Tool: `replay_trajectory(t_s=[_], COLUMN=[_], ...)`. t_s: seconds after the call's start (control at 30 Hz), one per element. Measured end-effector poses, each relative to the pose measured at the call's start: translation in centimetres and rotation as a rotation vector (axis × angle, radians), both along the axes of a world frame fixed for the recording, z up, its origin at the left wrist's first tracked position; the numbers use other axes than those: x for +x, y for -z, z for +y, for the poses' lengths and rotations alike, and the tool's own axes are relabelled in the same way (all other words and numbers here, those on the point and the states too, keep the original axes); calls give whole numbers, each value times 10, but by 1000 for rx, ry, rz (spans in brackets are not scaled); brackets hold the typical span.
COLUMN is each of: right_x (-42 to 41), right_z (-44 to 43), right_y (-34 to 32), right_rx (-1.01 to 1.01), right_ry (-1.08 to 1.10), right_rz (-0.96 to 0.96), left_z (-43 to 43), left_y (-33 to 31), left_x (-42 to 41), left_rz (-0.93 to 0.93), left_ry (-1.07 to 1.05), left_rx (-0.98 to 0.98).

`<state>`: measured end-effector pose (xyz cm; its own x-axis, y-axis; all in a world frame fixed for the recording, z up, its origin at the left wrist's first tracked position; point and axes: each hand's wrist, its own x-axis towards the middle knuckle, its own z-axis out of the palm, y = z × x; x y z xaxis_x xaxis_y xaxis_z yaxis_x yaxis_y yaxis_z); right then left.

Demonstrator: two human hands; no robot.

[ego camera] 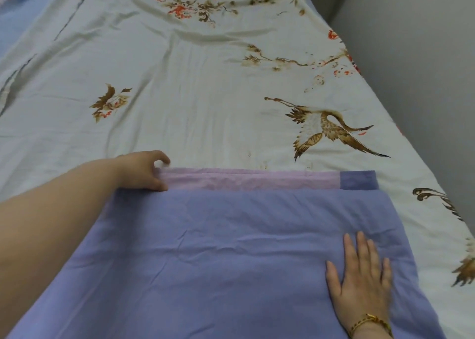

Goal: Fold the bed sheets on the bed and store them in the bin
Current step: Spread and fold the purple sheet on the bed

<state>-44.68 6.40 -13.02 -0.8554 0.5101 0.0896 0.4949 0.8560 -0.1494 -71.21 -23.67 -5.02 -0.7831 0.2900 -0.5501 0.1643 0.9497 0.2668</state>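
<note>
Two hands work one folded periwinkle-blue cloth sheet (218,248). It lies nearest the viewer, on top of a white bed sheet printed with cranes and blossoms (192,94). The storage bin is out of view.

Left: the left hand (144,170) reaches to the far left corner of the blue sheet. Its thumb and curled fingers pinch the edge there.

Centre: a pale pink band (244,180) of a lower layer shows beyond the far edge of the blue top layer, so the layers do not appear to be flush. Shallow creases cross the top layer from side to side.

Right: the right hand (359,272) lies flat on the blue sheet near its right edge, fingers straight and slightly spread, gripping nothing. A gold chain bracelet (370,323) circles its wrist. A grey wall (411,56) runs along the far side.

The step in hand is judged to be squaring the far edge before the next fold. To do it well:

- Keep the flat palm in place as an anchor.
- With the pinched corner, draw the cloth taut leftward and level the edges until the pink band is either covered or even along its length.
- Lift the corner slightly rather than sliding it, so that the white sheet beneath does not ruck up with it.
- Sweep the creases outward from the middle before folding again, since a trapped wrinkle thickens the bundle.

The white sheet lies fully spread, so much of the task probably remains.
</note>
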Motion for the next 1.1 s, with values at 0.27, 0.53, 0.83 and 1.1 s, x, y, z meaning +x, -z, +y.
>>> replay_trajectory(t_s=[0.27, 0.53, 0.83, 1.1], right_x=[-1, -79, -202, -124], right_z=[5, -41, -137, -28], right_y=[10, -37, -72, -63], right_rx=[135, 80, -239, -48], right_ry=[-9, -157, -645, -368], right_rz=[109, 475, -587, -241], left_z=[-21, -21, -23, -24], left_y=[33, 66, 79, 82], left_x=[86, 113, 111, 111], left_rz=[776, 782, 900, 913], left_ry=[124, -70, -53, -58], left_rx=[163, 229, 215, 196])
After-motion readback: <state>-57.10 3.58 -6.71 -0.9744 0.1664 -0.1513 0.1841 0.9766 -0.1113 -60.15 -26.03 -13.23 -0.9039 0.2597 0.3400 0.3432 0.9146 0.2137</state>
